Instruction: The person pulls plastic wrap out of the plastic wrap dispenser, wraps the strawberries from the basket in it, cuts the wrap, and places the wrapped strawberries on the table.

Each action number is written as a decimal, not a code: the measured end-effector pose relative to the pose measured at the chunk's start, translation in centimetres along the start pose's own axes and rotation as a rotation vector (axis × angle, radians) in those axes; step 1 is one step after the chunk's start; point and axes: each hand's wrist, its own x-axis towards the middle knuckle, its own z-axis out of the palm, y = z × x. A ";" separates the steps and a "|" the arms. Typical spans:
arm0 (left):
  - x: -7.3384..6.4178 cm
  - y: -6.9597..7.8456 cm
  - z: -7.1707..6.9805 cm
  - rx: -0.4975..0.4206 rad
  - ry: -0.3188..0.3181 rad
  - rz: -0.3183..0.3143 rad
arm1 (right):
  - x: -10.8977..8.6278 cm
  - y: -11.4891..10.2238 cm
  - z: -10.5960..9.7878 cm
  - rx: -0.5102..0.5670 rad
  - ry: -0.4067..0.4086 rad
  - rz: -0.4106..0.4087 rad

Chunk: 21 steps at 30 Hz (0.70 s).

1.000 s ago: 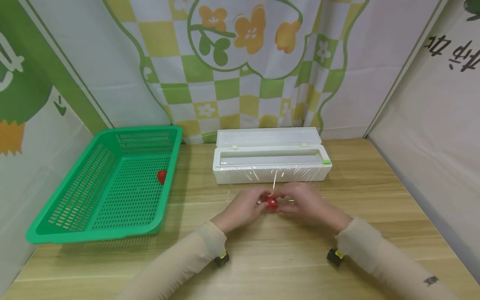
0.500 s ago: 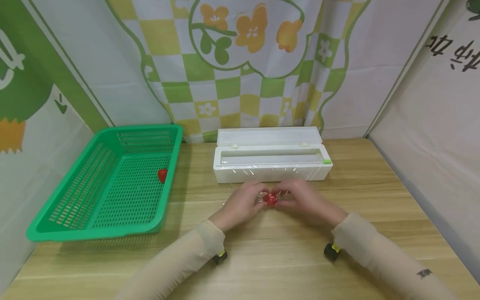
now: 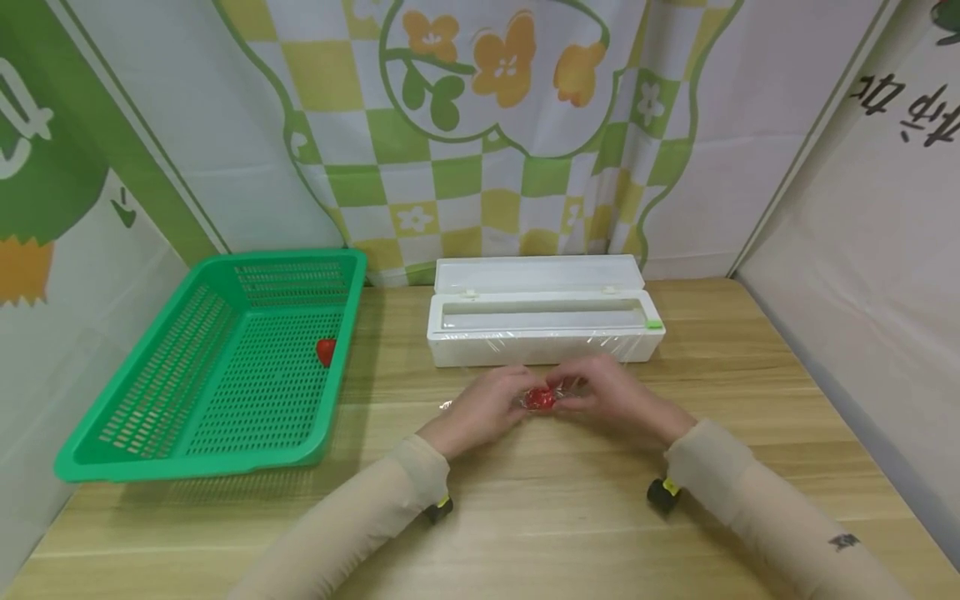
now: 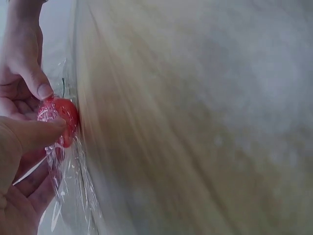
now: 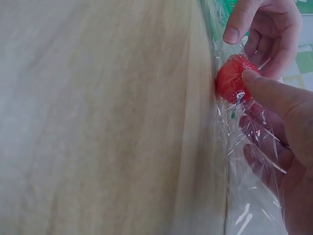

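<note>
A small red fruit [image 3: 538,399] with a thin green stem lies wrapped in clear cling film [image 5: 247,196]; its exact kind is unclear. My left hand [image 3: 483,410] holds it from the left, thumb over its face in the left wrist view. From the other side my right hand [image 3: 611,400] pinches the fruit, its thumb pressed on the wrapped skin in the right wrist view. Several fingers of both hands curl behind the film. Just beyond the hands stands a white cling film box [image 3: 543,350], lid raised, with film over its front.
To the left stands a green plastic basket [image 3: 322,433] with another red fruit [image 3: 326,352] against its right side. A patterned curtain [image 3: 502,208] hangs behind the wooden table [image 3: 555,525], and fabric walls flank both sides.
Both hands have shifted slightly away from me and closer together round the fruit. The film is gathered more tightly about it. Basket and box stay put.
</note>
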 end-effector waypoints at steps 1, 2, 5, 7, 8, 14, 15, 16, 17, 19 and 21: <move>0.0 -0.1 0.0 0.001 -0.005 0.007 | 0.0 0.1 0.0 -0.003 0.003 -0.009; 0.0 -0.1 0.0 0.001 -0.010 0.011 | 0.0 0.1 0.0 -0.003 0.004 -0.012; 0.0 -0.3 0.0 0.007 -0.023 0.019 | -0.2 0.3 0.0 -0.003 0.011 -0.033; 0.0 -0.4 0.0 0.015 -0.030 0.022 | -0.3 0.2 -0.1 -0.004 0.019 -0.058; 0.0 -0.4 0.0 0.018 -0.032 0.023 | -0.4 0.2 -0.1 -0.007 0.023 -0.074; 0.0 -0.4 -0.1 0.040 -0.034 0.027 | -1.1 0.2 -0.5 -0.050 0.037 -0.109; 0.0 -0.4 -0.1 0.044 -0.033 0.028 | -1.4 0.2 -0.6 -0.066 0.042 -0.103; 0.0 -0.4 -0.1 0.047 -0.033 0.030 | -1.6 0.3 -0.7 -0.081 0.052 -0.104; 0.0 -0.4 -0.1 0.053 -0.032 0.032 | -1.9 0.3 -0.8 -0.093 0.063 -0.108; 0.0 -0.4 -0.1 0.057 -0.032 0.030 | -2.4 0.6 -1.0 -0.112 0.099 -0.127; 0.0 -0.4 -0.1 0.062 -0.031 0.029 | -3.0 0.9 -1.3 -0.128 0.150 -0.163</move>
